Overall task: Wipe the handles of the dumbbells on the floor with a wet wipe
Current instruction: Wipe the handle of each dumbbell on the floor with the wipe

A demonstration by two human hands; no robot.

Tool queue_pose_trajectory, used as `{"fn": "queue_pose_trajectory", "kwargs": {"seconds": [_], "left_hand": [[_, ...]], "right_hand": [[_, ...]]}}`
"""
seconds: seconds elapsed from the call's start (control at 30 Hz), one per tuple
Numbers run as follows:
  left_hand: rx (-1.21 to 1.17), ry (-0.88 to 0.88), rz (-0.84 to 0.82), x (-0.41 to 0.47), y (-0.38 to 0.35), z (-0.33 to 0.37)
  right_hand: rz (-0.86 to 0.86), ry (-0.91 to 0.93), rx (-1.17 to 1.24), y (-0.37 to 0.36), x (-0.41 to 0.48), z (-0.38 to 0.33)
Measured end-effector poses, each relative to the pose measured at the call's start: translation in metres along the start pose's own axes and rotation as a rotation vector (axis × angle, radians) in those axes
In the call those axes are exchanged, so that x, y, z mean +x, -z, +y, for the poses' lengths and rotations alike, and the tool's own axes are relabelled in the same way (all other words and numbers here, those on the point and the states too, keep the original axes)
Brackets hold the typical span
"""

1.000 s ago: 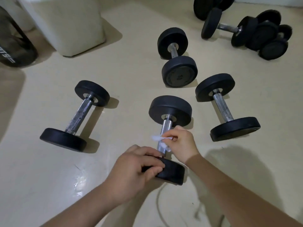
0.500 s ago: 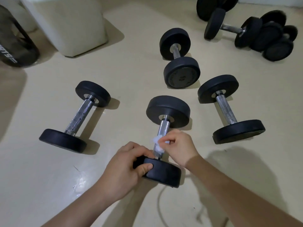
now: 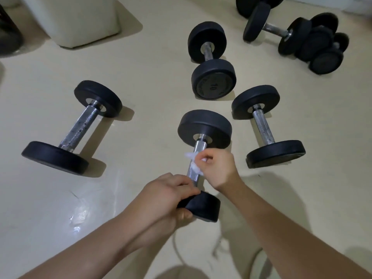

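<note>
The person is kneeling or crouching over the middle dumbbell [image 3: 201,164], which is lying on the floor [image 3: 141,198] with one black head toward the camera and the other pointing away. The left hand [image 3: 169,196] is grasping the near head, fingers curled over its rim and thumb tucked beneath, so that grip is clenched on the weight and bracing it. The right hand [image 3: 216,168] is pinching the wet wipe [image 3: 192,162] against the metal handle [image 3: 196,160], roughly at mid-length. Compared with a second ago, the wipe is sitting a little further up the handle, toward the far head, and the whole dumbbell is lying slightly turned, its near head having swung toward the left hand; this suggests the wiping stroke is travelling along the bar while the weight is being rolled or steadied. By that reading, this handle is only partly done. The left dumbbell [image 3: 74,127], the right dumbbell [image 3: 265,127] and the far dumbbell [image 3: 211,61] are lying well apart from the hands, untouched for now, and a cluster of further dumbbells [image 3: 302,37] is resting at the top right, so most of the task is probably remaining.
</note>
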State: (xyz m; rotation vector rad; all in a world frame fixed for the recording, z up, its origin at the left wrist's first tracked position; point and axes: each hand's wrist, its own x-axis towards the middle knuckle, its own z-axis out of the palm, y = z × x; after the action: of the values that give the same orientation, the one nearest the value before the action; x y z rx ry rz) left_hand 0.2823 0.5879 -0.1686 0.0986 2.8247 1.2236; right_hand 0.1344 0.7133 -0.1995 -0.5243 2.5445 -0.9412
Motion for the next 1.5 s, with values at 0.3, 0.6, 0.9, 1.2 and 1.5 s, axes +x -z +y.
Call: {"fn": "queue_pose_trajectory", "kwargs": {"seconds": [0.3, 0.6, 0.9, 1.2, 1.5], "left_hand": [[0.180, -0.262, -0.011, 0.013, -0.026, 0.013], [0.159, -0.221, 0.141, 0.008, -0.030, 0.010], [-0.017, -0.095, 0.083, 0.012, -0.019, 0.008], [-0.880, 0.523, 0.224, 0.056, 0.015, 0.012], [-0.891, 0.425, 0.239, 0.066, 0.023, 0.031]], "right_hand": [[0.002, 0.312, -0.303, 0.023, -0.001, 0.008], [-0.139, 0.360, -0.490, 0.030, 0.010, -0.001], [-0.187, 0.162, -0.458, 0.031, 0.004, 0.002], [-0.164, -0.295, 1.116, 0.058, -0.035, -0.025], [-0.120, -0.265, 1.169, 0.068, -0.051, -0.030]]}}
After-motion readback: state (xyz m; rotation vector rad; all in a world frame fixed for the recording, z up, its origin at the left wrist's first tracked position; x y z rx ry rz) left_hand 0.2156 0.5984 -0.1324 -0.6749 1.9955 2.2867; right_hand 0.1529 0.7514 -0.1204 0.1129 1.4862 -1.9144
